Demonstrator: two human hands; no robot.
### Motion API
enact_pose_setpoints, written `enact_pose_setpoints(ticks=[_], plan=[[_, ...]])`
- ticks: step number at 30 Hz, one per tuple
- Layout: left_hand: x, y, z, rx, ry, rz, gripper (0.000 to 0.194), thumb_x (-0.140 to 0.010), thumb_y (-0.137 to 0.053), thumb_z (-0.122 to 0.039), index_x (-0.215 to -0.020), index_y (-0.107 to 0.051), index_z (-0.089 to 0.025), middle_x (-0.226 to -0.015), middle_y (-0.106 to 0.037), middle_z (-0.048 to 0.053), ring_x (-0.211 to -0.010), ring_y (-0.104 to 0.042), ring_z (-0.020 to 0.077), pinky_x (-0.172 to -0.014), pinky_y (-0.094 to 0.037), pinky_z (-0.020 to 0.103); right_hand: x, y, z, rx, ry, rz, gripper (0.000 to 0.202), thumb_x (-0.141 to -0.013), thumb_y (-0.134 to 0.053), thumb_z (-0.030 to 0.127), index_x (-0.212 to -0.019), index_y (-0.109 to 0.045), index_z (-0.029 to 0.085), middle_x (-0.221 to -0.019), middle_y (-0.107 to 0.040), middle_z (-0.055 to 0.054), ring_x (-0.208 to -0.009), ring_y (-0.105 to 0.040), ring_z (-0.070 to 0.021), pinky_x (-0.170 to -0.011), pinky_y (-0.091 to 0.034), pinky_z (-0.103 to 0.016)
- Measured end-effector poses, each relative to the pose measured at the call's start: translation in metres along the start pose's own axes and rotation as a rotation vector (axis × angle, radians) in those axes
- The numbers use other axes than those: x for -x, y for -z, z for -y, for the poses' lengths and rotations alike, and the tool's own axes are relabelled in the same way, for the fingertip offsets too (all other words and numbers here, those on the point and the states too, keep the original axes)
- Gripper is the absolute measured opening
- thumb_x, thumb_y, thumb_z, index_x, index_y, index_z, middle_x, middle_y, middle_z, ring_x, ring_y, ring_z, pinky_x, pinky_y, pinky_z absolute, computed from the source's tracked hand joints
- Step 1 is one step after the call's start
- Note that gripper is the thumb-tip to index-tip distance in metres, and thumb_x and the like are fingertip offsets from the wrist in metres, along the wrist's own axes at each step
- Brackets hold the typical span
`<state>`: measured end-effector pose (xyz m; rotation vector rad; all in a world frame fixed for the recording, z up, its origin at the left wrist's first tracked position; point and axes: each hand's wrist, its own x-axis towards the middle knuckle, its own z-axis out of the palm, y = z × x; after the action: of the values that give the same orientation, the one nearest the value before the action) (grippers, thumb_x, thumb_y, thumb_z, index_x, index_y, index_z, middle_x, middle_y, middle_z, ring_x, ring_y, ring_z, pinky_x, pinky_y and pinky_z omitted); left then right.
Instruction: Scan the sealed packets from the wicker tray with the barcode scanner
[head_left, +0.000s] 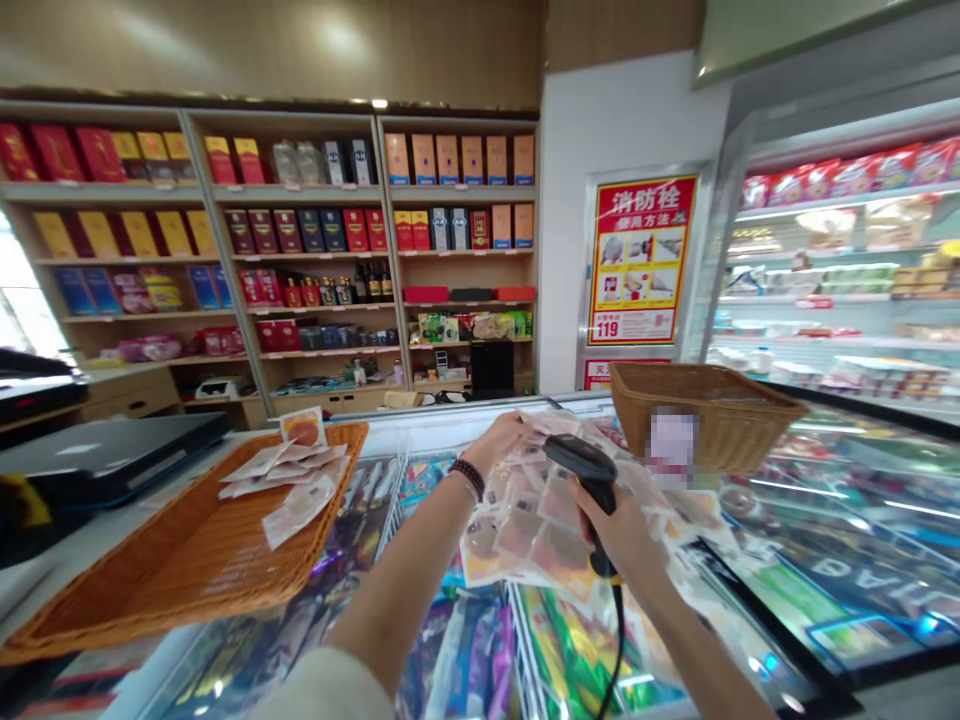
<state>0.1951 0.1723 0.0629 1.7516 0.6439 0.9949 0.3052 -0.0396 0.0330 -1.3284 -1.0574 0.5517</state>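
Flat clear packets [525,510] lie spread in a pile on the glass top of a freezer. My left hand [501,440], a beaded bracelet at its wrist, reaches to the far edge of this pile; its fingers are bent at a packet, and their exact hold is too small to tell. A black corded barcode scanner [592,475] is gripped in my right hand [619,525], above the pile's right half. More packets [300,465] rest at the far end of a shallow orange wicker tray [202,530] on the left.
A deep brown wicker basket [705,410] stands beyond the pile at the right. The scanner's cord [619,640] hangs down toward me. A dark flat device [112,460] sits left of the tray. Shelves of boxes [307,230] line the back wall, with a lit cooler [840,270] at right.
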Motion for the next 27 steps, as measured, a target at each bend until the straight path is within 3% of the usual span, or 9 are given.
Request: enact_pose_setpoints(ticks=[2,4,6,9,12,15,22,27], plan=[[-0.003,-0.011,0.001,-0.132,0.058,0.064,0.006,-0.075,-0.064,-0.015,-0.073,-0.069,-0.016,-0.07,-0.071,0.005,-0.075,-0.07,0.0204,-0.077,-0.057,0.034,-0.001,0.005,-0.005,-0.002,0.005,-0.04,0.042,-0.074,-0.07,0.063,-0.066,-0.055,0.024,-0.044,-0.055,0.002,-0.035,-0.05,-0.0137,-0.038,-0.042,-0.027],[-0.004,-0.013,0.003,-0.251,0.071,0.047,0.012,-0.075,-0.067,-0.017,-0.063,-0.068,-0.016,-0.06,-0.065,0.003,-0.074,-0.069,0.0227,-0.076,-0.054,0.034,-0.002,0.008,-0.007,0.003,0.009,-0.05,0.042,-0.075,-0.069,0.062,-0.066,-0.055,0.024,-0.043,-0.055,0.002,-0.035,-0.05,-0.014,-0.038,-0.042,-0.027],[-0.002,-0.007,0.003,-0.375,0.045,-0.02,0.022,-0.074,-0.07,-0.018,-0.052,-0.064,-0.018,-0.053,-0.06,0.004,-0.077,-0.069,0.0258,-0.078,-0.052,0.035,-0.002,0.007,-0.007,0.023,0.018,-0.048,0.042,-0.076,-0.069,0.062,-0.066,-0.055,0.024,-0.042,-0.054,0.002,-0.036,-0.051,-0.0145,-0.039,-0.042,-0.027],[0.005,0.015,-0.001,-0.604,-0.039,-0.178,0.021,-0.075,-0.071,-0.018,-0.054,-0.069,-0.019,-0.059,-0.068,0.008,-0.08,-0.071,0.0273,-0.081,-0.052,0.035,-0.002,0.0,-0.002,0.06,0.04,-0.02,0.042,-0.077,-0.068,0.062,-0.063,-0.055,0.024,-0.042,-0.055,0.001,-0.036,-0.052,-0.0152,-0.041,-0.044,-0.028],[0.021,0.051,-0.006,-0.625,-0.054,-0.251,0.015,-0.083,-0.068,-0.021,-0.072,-0.079,-0.02,-0.077,-0.077,0.009,-0.081,-0.073,0.0256,-0.08,-0.053,0.033,-0.003,-0.017,0.006,0.043,0.066,-0.004,0.043,-0.076,-0.068,0.063,-0.063,-0.055,0.024,-0.042,-0.054,0.001,-0.036,-0.052,-0.0151,-0.041,-0.044,-0.028],[0.051,0.1,-0.009,-0.599,-0.022,-0.267,0.019,-0.087,-0.063,-0.019,-0.085,-0.082,-0.02,-0.09,-0.081,0.008,-0.087,-0.075,0.0234,-0.081,-0.055,0.031,-0.004,-0.041,0.013,0.007,0.084,0.016,0.044,-0.075,-0.068,0.064,-0.063,-0.056,0.024,-0.042,-0.054,0.001,-0.035,-0.051,-0.0147,-0.039,-0.043,-0.027],[0.159,0.216,-0.01,-0.783,0.156,-0.422,0.024,-0.085,-0.063,-0.013,-0.101,-0.08,-0.016,-0.105,-0.081,0.01,-0.095,-0.075,0.0224,-0.089,-0.056,0.031,-0.004,-0.109,0.022,-0.062,0.1,0.223,0.047,-0.08,-0.07,0.065,-0.063,-0.057,0.023,-0.045,-0.058,-0.001,-0.038,-0.054,-0.0147,-0.042,-0.045,-0.026],[0.224,0.275,-0.014,-1.045,0.309,-0.526,0.024,-0.081,-0.069,-0.017,-0.104,-0.077,-0.012,-0.108,-0.079,0.016,-0.102,-0.073,0.0281,-0.095,-0.054,0.037,0.006,-0.164,0.025,-0.107,0.109,0.289,0.046,-0.078,-0.071,0.065,-0.064,-0.056,0.024,-0.043,-0.057,0.0,-0.036,-0.053,-0.0154,-0.041,-0.044,-0.028]])
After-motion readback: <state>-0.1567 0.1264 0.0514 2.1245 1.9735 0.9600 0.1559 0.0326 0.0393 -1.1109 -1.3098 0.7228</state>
